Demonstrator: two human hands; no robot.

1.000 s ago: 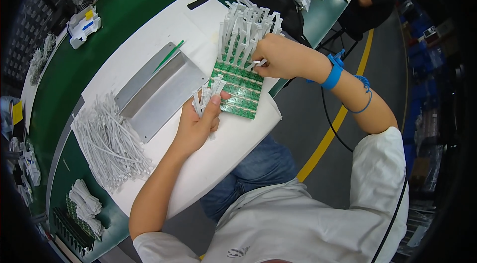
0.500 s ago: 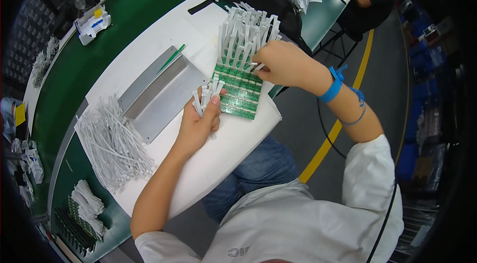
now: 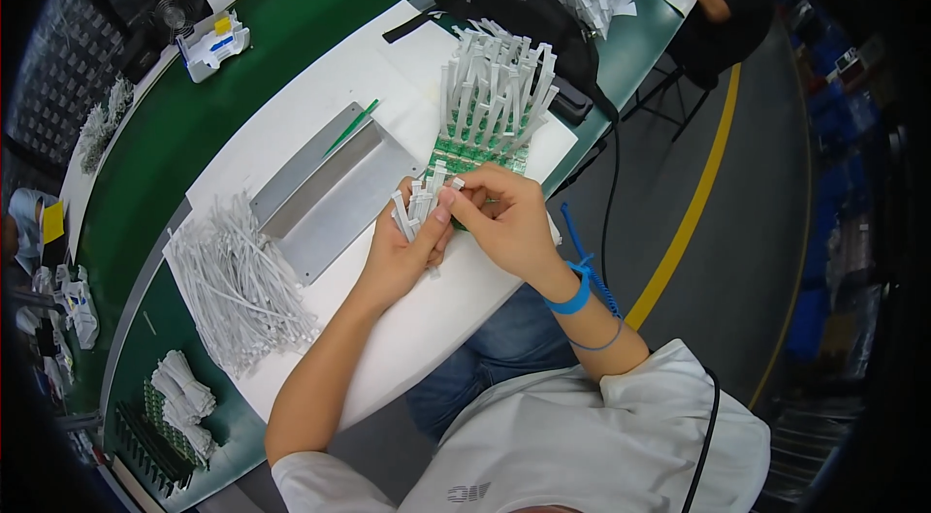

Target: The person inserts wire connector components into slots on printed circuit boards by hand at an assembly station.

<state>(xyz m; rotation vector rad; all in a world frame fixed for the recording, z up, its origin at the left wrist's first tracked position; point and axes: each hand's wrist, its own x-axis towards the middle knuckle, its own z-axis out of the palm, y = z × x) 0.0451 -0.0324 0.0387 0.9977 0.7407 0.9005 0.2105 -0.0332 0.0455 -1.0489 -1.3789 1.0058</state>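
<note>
My left hand (image 3: 396, 256) is closed around a small bunch of white flat cables (image 3: 418, 208), their connector ends sticking up past the fingers. My right hand (image 3: 511, 219), with a blue wrist strap, has its thumb and fingers pinched at this bunch, seemingly on one cable end. Just beyond both hands lies a green circuit board panel (image 3: 472, 153), partly covered by the right hand. White flat cables (image 3: 493, 91) stand upright in rows over its far part.
Left of the hands sits a grey metal trough (image 3: 347, 195) with a green stick-like tool (image 3: 351, 127) across its edge. A heap of white cables (image 3: 238, 285) lies at the near left. A black bag (image 3: 524, 14) rests behind the panel. Other people sit farther off.
My right hand has moved from the upright cables on the panel back toward me, to the bunch in my left hand. The left hand keeps its hold. The whole view has shifted slightly.
</note>
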